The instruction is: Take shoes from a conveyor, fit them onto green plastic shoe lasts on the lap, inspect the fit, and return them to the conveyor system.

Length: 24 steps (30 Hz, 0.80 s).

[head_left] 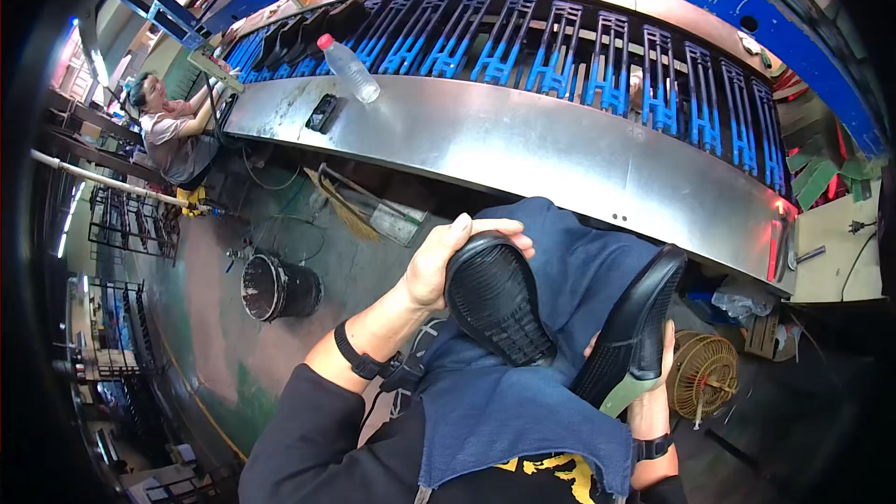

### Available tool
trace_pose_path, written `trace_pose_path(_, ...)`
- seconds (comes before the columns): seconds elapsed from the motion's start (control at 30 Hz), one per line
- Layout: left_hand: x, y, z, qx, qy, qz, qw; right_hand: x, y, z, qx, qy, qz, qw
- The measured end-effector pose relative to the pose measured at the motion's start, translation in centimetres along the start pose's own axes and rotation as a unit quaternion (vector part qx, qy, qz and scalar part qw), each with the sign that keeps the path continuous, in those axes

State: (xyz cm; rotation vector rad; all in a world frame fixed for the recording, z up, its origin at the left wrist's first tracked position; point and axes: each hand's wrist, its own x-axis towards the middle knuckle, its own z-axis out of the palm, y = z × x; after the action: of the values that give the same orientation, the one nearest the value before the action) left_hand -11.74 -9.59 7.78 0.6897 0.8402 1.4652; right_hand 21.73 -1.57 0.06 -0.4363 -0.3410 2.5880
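In my left hand is a black shoe, its ridged sole turned up toward me. The fingers wrap over the toe end, and the heel end rests by the blue apron on my lap. My right hand grips a second black shoe from beneath, mostly hidden behind it. That shoe is tilted on its side with the toe pointing up and away. A greenish piece shows at its lower end; I cannot tell what it is. The two shoes are apart.
Ahead runs a metal-edged conveyor with rows of blue and black racks. A plastic bottle and a small black object sit on its ledge. A black bucket, a broom and a wicker basket stand around me. Another person works far left.
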Motion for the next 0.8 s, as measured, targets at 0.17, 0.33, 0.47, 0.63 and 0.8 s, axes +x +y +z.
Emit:
trace_pose_path(0.17,2.3,0.7,3.7,0.038,-0.074,0.011,0.997,0.6,-1.4,5.1,-0.207,-0.012,0.038,0.978)
trace_pose_path(0.33,2.3,1.7,8.0,0.183,-0.098,0.03,0.978,0.9,-0.9,8.1,-0.42,-0.134,0.032,0.897)
trace_pose_path(0.47,0.9,1.7,9.8,0.201,-0.101,-0.013,0.974,-0.2,0.2,7.4,-0.407,-0.115,-0.024,0.906)
trace_pose_path(0.63,0.2,1.5,10.6,0.215,-0.11,-0.015,0.97,-0.6,0.2,7.1,-0.465,-0.096,-0.009,0.88)
trace_pose_path(0.8,-0.1,1.3,11.2,0.212,-0.098,-0.019,0.972,-0.8,0.3,6.6,-0.468,-0.087,-0.02,0.879)
